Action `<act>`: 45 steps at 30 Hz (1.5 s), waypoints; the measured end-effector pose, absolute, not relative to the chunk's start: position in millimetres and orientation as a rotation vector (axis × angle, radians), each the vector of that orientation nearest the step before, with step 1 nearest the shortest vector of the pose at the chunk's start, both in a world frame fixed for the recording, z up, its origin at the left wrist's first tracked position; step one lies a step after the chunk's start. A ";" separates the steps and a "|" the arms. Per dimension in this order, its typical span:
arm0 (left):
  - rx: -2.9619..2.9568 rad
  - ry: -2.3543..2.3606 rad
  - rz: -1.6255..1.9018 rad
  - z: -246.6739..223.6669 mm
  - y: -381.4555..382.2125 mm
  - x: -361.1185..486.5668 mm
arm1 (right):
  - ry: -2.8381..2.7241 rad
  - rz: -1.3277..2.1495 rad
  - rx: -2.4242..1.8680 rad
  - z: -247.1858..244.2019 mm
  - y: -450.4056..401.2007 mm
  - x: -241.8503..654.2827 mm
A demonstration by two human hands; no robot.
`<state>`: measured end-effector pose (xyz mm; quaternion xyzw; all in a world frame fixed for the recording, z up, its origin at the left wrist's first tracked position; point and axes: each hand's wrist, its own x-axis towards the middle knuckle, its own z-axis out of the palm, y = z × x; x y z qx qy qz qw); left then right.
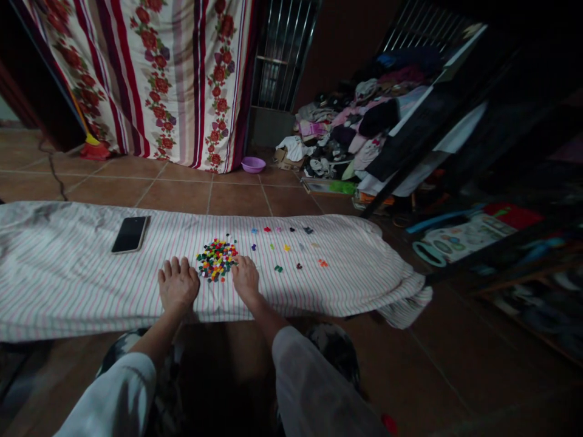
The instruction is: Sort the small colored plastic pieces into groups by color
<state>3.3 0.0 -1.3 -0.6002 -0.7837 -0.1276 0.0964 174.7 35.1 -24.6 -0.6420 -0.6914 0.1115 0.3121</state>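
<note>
A pile of small multicoloured pieces, like tiny cubes or beads (217,258), lies on a striped cloth. My left hand (179,284) rests palm down on the cloth at the pile's left side, fingers stretched out and holding nothing. At the pile's right edge is my right hand (246,279), its fingers curled and pressed together against the pieces; whatever is between the fingertips is too small to make out. Right of it, little single-colour clusters sit in loose rows, among them a yellow cluster (286,247), a dark green cluster (278,268) and an orange cluster (322,263).
The striped cloth (82,279) covers a long, low surface before my knees. A phone (130,234) lies on its left part. Beyond are a floral curtain (182,79), a purple basin (253,164) and heaped clothes (346,121). A dark slanted post (401,176) stands at right.
</note>
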 end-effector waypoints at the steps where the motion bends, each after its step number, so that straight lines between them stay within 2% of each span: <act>1: -1.782 -2.320 -0.377 -0.7 -0.4 3.5 | -1.827 0.296 -1.688 -23.8 34.7 175.2; 14: -1.773 -2.302 -0.409 -1.7 -0.3 3.3 | -1.824 0.277 -1.415 -24.0 15.9 195.5; 26: -1.775 -2.276 -0.393 1.8 -2.6 4.0 | -1.578 0.144 -1.642 -22.3 17.1 289.9; 45: -1.771 -2.306 -0.336 1.4 -0.8 3.3 | -1.677 -0.010 -1.538 -46.3 19.6 297.7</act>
